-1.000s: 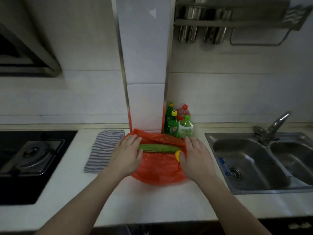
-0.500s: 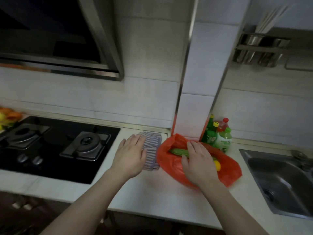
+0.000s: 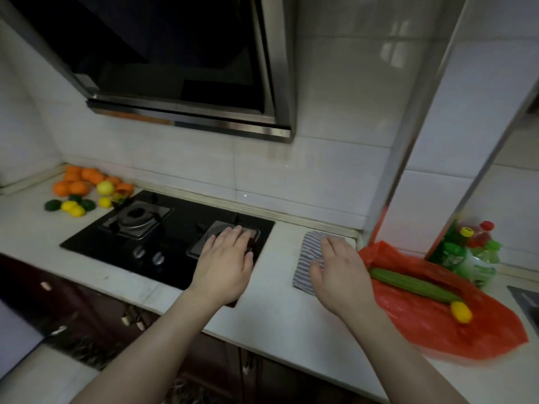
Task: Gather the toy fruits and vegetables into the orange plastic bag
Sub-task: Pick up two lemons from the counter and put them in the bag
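The orange plastic bag (image 3: 431,325) lies flat on the counter at the right, with a long green toy cucumber (image 3: 414,285) and a small yellow toy fruit (image 3: 460,312) showing on it. A pile of toy oranges (image 3: 77,182), yellow toy lemons (image 3: 73,208) and dark green toy peppers (image 3: 54,205) sits in the far left corner of the counter. My left hand (image 3: 224,263) hovers over the right burner, fingers straight, holding nothing. My right hand (image 3: 339,272) is over the striped cloth, left of the bag, fingers relaxed and empty.
A black gas hob (image 3: 163,237) with two burners fills the counter's middle, under a range hood (image 3: 180,68). A striped cloth (image 3: 310,258) lies between hob and bag. Green and red bottles (image 3: 469,252) stand behind the bag. A sink edge (image 3: 529,304) shows at far right.
The view has swung left, bringing the toy pile into sight. Both hands left the bag and moved left: the left over the hob, the right over the cloth.
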The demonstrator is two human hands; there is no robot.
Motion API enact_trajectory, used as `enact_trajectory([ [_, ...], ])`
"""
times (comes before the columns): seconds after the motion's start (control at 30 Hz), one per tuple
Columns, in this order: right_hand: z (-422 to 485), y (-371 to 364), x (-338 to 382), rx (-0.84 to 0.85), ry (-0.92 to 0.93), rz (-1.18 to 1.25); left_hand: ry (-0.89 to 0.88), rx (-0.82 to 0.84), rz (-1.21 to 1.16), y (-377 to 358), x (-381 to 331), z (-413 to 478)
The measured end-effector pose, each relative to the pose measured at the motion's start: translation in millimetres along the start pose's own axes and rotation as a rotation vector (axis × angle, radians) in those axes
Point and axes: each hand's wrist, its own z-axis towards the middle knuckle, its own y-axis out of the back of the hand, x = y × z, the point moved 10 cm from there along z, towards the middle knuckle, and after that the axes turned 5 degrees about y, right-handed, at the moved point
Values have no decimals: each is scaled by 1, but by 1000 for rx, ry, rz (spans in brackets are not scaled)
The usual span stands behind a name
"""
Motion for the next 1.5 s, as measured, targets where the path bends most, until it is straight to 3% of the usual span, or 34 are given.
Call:
enact_trajectory([
  [0.37,94,-40,65,38,213,124,271,-14,87,26,83,25],
  [0.7,132,-76,184,142,442,167,451,-58,144,58,185,0],
  [1.17,161,-110,389,110,481,170,454,-97,152,122,383,-23],
  [1.5,191,-133,482,59,464,165,425,-88,125,138,484,-11],
])
